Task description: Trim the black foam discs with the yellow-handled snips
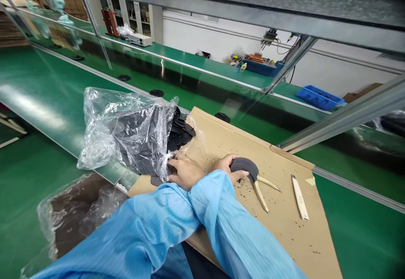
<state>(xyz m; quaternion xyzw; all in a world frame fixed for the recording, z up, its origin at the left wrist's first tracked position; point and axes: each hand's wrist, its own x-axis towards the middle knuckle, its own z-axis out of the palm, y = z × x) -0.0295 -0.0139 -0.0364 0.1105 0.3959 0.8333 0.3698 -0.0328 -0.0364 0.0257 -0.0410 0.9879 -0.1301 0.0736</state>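
My forearms in blue sleeves cross over a cardboard sheet (284,237). My left hand (228,167), on the right side, is closed around a short stack of black discs (245,167). Two cream, pointed legs of a tool (261,197) stick out beside the stack; its other end is hidden. My right hand (187,173), on the left side, has its fingers closed at the bunched edge of a clear plastic bag (139,131). Many loose black discs (182,133) spill from the bag's mouth. What lies between those fingertips is partly hidden.
A cream utility knife (299,199) lies on the cardboard at right, among small dark scraps. Several black discs (156,93) sit along the green bench beyond. A plastic-lined box (72,211) stands at lower left. A slanting metal post (341,112) rises at right, and a metal shelf (253,7) hangs overhead.
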